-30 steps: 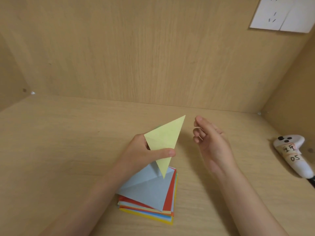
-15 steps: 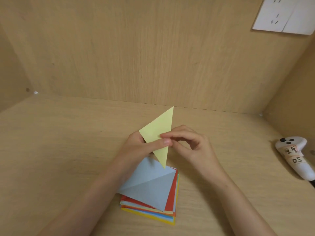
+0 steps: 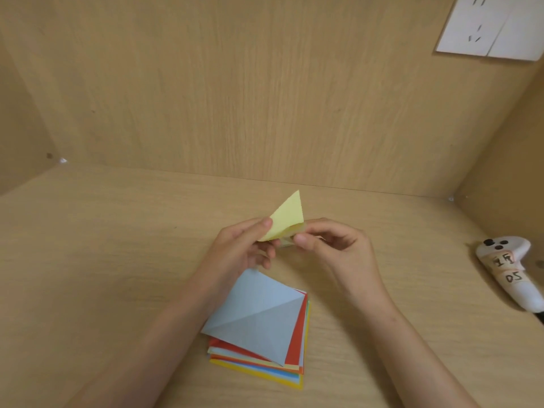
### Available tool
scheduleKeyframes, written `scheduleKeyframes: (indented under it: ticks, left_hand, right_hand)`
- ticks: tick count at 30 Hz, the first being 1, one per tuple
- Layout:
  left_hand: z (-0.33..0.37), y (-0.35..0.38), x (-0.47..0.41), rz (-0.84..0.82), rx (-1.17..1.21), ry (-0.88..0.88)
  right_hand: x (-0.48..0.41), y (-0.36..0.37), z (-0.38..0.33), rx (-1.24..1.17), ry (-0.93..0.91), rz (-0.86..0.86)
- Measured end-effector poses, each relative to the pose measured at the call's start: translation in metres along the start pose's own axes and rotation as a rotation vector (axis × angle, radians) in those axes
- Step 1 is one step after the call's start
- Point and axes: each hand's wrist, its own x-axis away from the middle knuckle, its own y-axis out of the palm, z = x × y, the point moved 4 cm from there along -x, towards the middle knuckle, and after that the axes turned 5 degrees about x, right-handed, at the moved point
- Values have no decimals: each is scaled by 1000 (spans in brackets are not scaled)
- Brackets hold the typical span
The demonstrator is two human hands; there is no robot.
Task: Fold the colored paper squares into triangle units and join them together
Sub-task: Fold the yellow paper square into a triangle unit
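Head view: our left hand point(image 3: 240, 250) and right hand point(image 3: 338, 250) both pinch the yellow paper triangle point(image 3: 288, 219), 12 o'clock of the paper stack point(image 3: 259, 322). We should align its corners exactly before creasing.

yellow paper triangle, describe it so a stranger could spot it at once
On the wooden desk, find the stack of coloured squares. Just beyond it, the left hand and right hand pinch the yellow paper triangle in the air. It alone is off the desk; the stack's light blue top sheet lies flat.

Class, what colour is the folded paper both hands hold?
The folded paper is pale yellow; head view.
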Motion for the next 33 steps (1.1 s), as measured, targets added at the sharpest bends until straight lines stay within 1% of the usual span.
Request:
scheduleKeyframes:
  ticks: [3, 7, 10, 12, 15, 19, 22, 26, 29, 33]
  left_hand:
    - [1, 4, 1, -39, -10, 24]
    - [0, 6, 3, -78, -45, 33]
    - [-1, 7, 3, -94, -114, 36]
    - [-1, 7, 3, -67, -159, 49]
    - [1, 2, 1, 18, -106, 63]
    - [8, 0, 0, 96, -17, 141]
    - [11, -1, 2, 122, -36, 179]
    - [11, -4, 3, 178, -36, 217]
    - [11, -4, 3, 184, -46, 237]
    - [12, -1, 4, 159, -34, 249]
  right_hand:
    - [-2, -4, 2, -60, 61, 84]
    - [-3, -7, 7, -136, 120, 125]
    - [-4, -8, 8, -205, 144, 142]
    - [-4, -8, 7, -208, 153, 137]
    - [-5, -8, 7, -193, 169, 117]
    - [-4, -3, 7, -127, 174, 56]
    - [-3, 0, 5, -65, 157, 10]
    - [-2, 2, 4, -38, 144, 14]
    - [-2, 2, 4, -51, 162, 42]
    - [1, 2, 6, -58, 239, 36]
